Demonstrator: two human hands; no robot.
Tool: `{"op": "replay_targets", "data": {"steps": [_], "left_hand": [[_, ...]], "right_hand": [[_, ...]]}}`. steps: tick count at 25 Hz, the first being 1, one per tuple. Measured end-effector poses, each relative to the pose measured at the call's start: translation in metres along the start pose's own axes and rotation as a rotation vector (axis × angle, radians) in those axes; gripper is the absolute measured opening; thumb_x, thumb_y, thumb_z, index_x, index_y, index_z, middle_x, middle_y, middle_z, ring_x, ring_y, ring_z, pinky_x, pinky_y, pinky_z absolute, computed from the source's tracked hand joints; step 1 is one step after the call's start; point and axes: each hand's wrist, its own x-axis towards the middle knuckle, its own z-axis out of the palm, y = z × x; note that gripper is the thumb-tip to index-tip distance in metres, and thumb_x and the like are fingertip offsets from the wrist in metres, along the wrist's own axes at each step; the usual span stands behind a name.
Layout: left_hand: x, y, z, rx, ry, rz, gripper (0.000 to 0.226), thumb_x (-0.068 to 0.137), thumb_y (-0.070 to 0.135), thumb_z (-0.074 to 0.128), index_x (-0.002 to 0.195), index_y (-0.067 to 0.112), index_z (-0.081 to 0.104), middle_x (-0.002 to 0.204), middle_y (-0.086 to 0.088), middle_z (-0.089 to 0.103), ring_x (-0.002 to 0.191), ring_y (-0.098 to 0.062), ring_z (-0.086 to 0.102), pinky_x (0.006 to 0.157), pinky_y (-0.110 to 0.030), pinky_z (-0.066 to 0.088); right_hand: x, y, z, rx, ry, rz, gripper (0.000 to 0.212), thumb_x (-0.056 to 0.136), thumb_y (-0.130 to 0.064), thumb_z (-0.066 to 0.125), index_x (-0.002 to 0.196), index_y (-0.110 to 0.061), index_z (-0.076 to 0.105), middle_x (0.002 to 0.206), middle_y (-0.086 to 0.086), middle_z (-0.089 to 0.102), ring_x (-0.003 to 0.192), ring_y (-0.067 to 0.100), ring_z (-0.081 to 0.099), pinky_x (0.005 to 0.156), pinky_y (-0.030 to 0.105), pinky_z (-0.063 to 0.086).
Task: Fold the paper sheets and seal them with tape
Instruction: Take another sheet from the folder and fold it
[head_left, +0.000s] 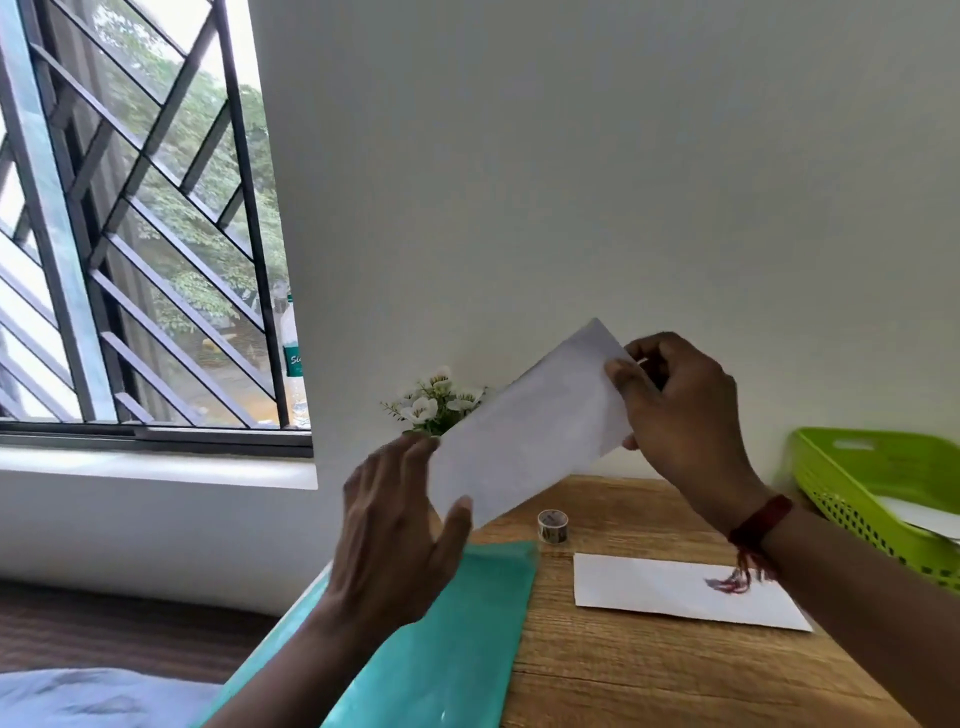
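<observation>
the folded white paper sheet (524, 431) is held up in the air above the far edge of the brown wooden table (649, 675), tilted with its right end high, likely so the fold can be checked or pressed flat before taping. the right hand (685, 415) has its fingers curled and pinches the upper end. the left hand (400, 525) is spread, fingers nearly straight, thumb at the lower corner. it seems to steady the sheet rather than grip it, though it is blurred.

the small patterned tape roll (554, 526) stands on the table below the sheet, untouched, so sealing looks still to come. near it lies a second flat white sheet (665, 590), partly behind the right forearm. a teal sheet (441, 649) covers the table's left side and a lime-green plastic basket (852, 483) holding paper sits at right. nothing blocks the reach to the tape.
</observation>
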Motion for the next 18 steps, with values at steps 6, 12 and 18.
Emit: {"op": "replay_targets", "data": {"steps": [6, 12, 18], "left_hand": [[0.021, 0.094, 0.051, 0.061, -0.228, 0.267, 0.098, 0.074, 0.072, 0.053, 0.147, 0.017, 0.017, 0.154, -0.012, 0.021, 0.141, -0.030, 0.021, 0.115, -0.057, 0.017], [0.016, 0.111, 0.107, 0.060, -0.345, 0.326, 0.100, 0.067, 0.066, 0.056, 0.146, 0.017, 0.018, 0.139, -0.009, 0.036, 0.129, -0.029, 0.036, 0.114, -0.063, 0.009], [0.009, 0.097, 0.125, 0.032, -0.471, 0.289, 0.093, 0.068, 0.064, 0.052, 0.146, 0.027, 0.015, 0.141, -0.001, 0.030, 0.131, -0.020, 0.027, 0.115, -0.059, 0.007]], "right_hand": [[-0.040, 0.040, -0.037, 0.246, -0.041, 0.431, 0.005, 0.092, -0.024, 0.062, 0.089, -0.020, 0.063, 0.093, 0.005, 0.066, 0.072, 0.019, 0.062, 0.046, 0.027, 0.051], [-0.066, 0.084, -0.063, 0.310, -0.090, 0.549, 0.008, 0.091, -0.024, 0.064, 0.096, -0.018, 0.063, 0.096, 0.010, 0.066, 0.079, 0.024, 0.064, 0.048, 0.031, 0.051], [-0.080, 0.116, -0.080, 0.108, -0.170, 0.328, 0.042, 0.075, -0.022, 0.080, 0.104, -0.042, 0.057, 0.092, -0.012, 0.063, 0.077, 0.013, 0.063, 0.049, 0.028, 0.052]]}}
